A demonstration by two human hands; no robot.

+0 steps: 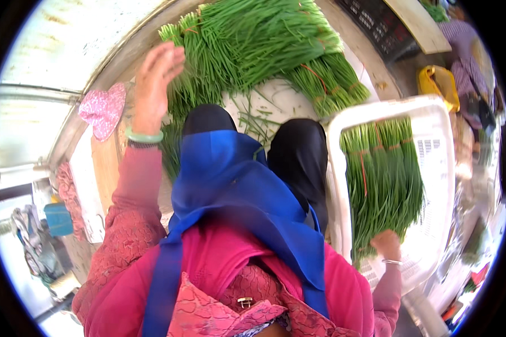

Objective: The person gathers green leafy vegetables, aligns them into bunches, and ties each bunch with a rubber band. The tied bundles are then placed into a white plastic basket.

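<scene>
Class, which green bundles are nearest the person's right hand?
The bundles inside the white basket: the right hand is by their leafy ends. The other bundles lie outside the basket, farther away.

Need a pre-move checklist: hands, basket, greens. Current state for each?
1. Left hand free: ok, open and seemingly empty.
2. Right hand clear of the basket bundles: cannot tell; it's at their lower end, contact unclear.
3. White basket upright: ok.
4. Basket bundles banded: ok where visible; red bands show.
5. White surface clear of loose stalks: not ok, scattered pieces.
</scene>
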